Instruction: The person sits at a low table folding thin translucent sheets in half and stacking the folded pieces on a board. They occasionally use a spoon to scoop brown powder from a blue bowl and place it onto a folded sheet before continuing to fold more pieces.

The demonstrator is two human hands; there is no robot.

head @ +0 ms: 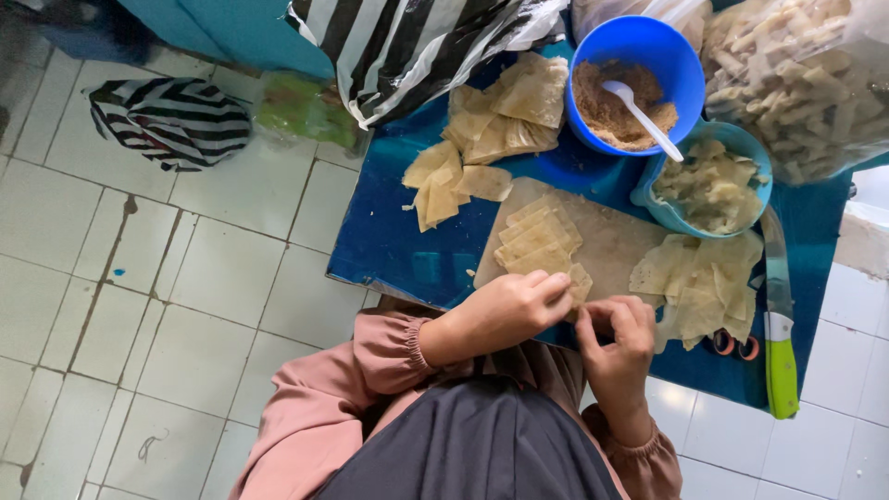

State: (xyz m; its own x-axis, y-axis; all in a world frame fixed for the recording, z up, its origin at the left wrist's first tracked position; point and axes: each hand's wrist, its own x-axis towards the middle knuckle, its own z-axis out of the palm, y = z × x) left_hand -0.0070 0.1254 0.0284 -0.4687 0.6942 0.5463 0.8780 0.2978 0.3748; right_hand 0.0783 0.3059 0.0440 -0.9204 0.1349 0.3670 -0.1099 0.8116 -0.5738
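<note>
My left hand (505,312) and my right hand (619,338) meet at the near edge of a pale cutting board (616,243) on a low blue table (394,250). Both pinch a small square of thin beige dough wrapper (580,285) between their fingers. Just beyond the hands a stack of cut wrapper squares (540,238) lies on the board. A looser pile of wrapper sheets (706,281) lies at the board's right end.
A blue bowl (681,65) of brown crumbly filling with a white spoon (644,118) stands behind, beside a light-blue bowl (713,188) of scraps. More wrappers (495,130) lie at left. A green-handled knife (778,315), scissors (736,345), a bag of rolled pieces (801,83), striped bags (171,120).
</note>
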